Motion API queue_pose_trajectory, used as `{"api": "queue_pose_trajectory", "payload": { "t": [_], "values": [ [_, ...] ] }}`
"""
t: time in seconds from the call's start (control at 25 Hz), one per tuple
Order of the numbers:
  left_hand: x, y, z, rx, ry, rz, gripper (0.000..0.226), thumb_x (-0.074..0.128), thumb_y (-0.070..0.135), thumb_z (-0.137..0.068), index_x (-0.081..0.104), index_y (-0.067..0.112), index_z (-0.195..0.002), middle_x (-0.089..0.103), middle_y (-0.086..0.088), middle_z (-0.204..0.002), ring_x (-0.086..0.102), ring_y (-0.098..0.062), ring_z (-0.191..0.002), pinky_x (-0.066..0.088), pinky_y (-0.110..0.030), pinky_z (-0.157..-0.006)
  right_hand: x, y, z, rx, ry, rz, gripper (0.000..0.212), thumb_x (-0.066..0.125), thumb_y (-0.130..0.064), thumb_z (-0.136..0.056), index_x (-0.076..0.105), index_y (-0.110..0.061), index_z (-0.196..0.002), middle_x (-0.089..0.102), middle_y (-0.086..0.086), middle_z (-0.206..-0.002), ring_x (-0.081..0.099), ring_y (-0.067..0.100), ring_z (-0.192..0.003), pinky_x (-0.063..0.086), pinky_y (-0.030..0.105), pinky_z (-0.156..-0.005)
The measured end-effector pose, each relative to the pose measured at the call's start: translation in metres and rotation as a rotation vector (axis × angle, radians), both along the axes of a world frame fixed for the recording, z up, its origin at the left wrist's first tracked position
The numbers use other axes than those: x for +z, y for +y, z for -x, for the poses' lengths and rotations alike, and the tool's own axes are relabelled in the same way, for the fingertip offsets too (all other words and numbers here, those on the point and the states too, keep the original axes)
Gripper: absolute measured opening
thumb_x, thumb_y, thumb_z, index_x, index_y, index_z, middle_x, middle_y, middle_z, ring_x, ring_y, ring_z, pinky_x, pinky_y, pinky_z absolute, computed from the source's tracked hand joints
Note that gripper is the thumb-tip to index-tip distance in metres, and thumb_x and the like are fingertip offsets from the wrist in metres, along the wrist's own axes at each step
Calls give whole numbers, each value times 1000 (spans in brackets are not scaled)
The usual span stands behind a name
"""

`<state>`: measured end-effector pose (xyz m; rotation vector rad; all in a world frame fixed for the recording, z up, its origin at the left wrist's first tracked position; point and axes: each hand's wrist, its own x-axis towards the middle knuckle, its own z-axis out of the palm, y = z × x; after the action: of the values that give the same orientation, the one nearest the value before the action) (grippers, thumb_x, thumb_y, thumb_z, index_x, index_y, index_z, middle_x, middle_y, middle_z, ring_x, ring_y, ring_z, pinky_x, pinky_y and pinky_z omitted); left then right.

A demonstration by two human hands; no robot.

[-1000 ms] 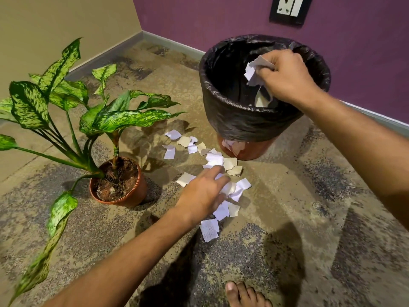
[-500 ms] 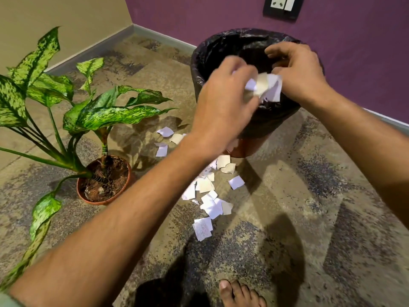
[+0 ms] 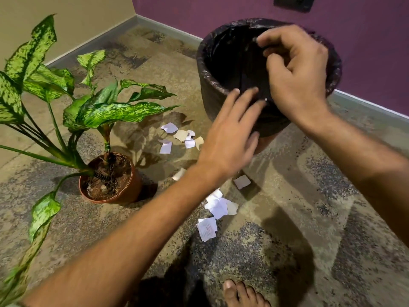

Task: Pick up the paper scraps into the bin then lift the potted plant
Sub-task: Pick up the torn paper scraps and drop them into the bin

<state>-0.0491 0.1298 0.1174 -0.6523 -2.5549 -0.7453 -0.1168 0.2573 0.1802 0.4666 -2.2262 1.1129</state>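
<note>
On floor: scraps (image 3: 218, 207), one bin (image 3: 212, 89), one plant (image 3: 110, 178).

Room corner: purple wall (image 3: 221, 9) at back w/ a dark switch plate (image 3: 294, 2) cut off by the top edge, beige wall (image 3: 66, 21) on the left, both meeting near top centre. Grey skirting (image 3: 172, 33) runs along the base of both walls, incl. the stretch at far right. Floor (image 3: 309, 207) is mottled tan & grey-speckled in angular patches, lit from above w/ soft dark shadows falling across it, darkest near the bottom centre.
</note>
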Motion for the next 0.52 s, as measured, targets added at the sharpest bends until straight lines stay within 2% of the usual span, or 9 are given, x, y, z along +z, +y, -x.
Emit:
{"api": "queue_pose_trajectory", "payload": {
  "t": [0.12, 0.24, 0.32, 0.4, 0.52],
  "values": [
    [-45, -17, -27, -23, 49, 13, 42, 61, 9, -85, 55, -4, -124, 46, -25, -139, 32, -40, -138, 29, -45, -115, -21, -35, -17, 134, 97, -9, 22, 49, 6, -82, 70, -1, -83, 68, 8, -82, 63, 17, -78, 51, 33, -72],
    [-88, -43, -46, 37, -120, 110, 40, 58, 17, -89, 54, -1, -124, 49, -22, -135, 38, -38, -133, 36, -46, -109, -61, -68, -32, 311, 63, -139, 19, 50, 2, -80, 68, -2, -77, 65, 8, -76, 60, 23, -71, 50, 38, -65],
    [-114, -66, -56, 141, -320, 174, 49, 53, 25, -92, 46, 3, -136, 42, -20, -143, 36, -37, -135, 31, -47, -112, -91, -87, -31, 403, -48, -299, 19, 51, -5, -80, 70, -3, -84, 68, 8, -85, 63, 27, -80, 53, 38, -72],
    [-137, -89, -67, 249, -496, 242, 62, 50, 33, -93, 32, 6, -146, 30, -17, -152, 24, -36, -143, 18, -46, -119, -124, -101, -19, 429, -204, -485, 25, 54, -14, -82, 71, -10, -100, 69, 8, -102, 62, 30, -98, 53, 39, -83],
    [-162, -125, -80, 395, -711, 227, 81, 55, 46, -89, 15, 13, -152, 10, -8, -160, 5, -31, -148, 12, -45, -121, -169, -124, 13, 511, -459, -669, 37, 60, -26, -88, 61, -22, -124, 58, 5, -124, 52, 29, -114, 46, 38, -94]
  ]
}}
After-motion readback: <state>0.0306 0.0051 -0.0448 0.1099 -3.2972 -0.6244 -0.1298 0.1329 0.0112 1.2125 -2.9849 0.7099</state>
